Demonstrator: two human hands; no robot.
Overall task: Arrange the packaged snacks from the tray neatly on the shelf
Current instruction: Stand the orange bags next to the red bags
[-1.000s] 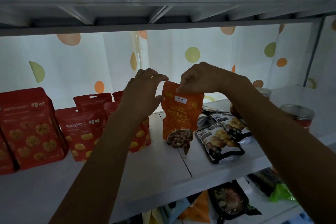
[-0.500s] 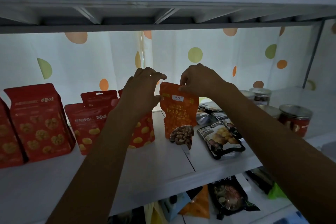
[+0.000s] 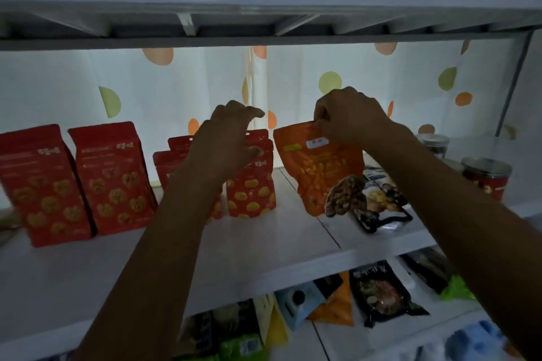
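The right hand (image 3: 349, 117) is pinching the top edge of an orange pouch (image 3: 316, 167) between the thumb and the bent fingers. The pouch is standing almost upright on the white shelf board (image 3: 258, 246), a little tilted, with its bottom just beside the seam (image 3: 328, 228) that is running across the board. It is sitting between the small red pouches (image 3: 252, 187) on its left and the black packets (image 3: 384, 211) that are lying flat on its right. The left hand (image 3: 231, 138) is hanging in front of the small red pouches with its fingers bent and a wide gap to the thumb, and it is gripping nothing that I can see. Two bigger red bags (image 3: 114, 179) are standing further left on the same board. Jars with metal lids (image 3: 487, 176) are standing at the far right, near a grey post (image 3: 513, 82). Behind the shelf a pale curtain with orange and green dots (image 3: 352, 82) is letting light through, while the ribbed underside of the upper shelf (image 3: 264, 23) is staying dark. Below, more packets (image 3: 381, 296) are lying on a lower shelf.
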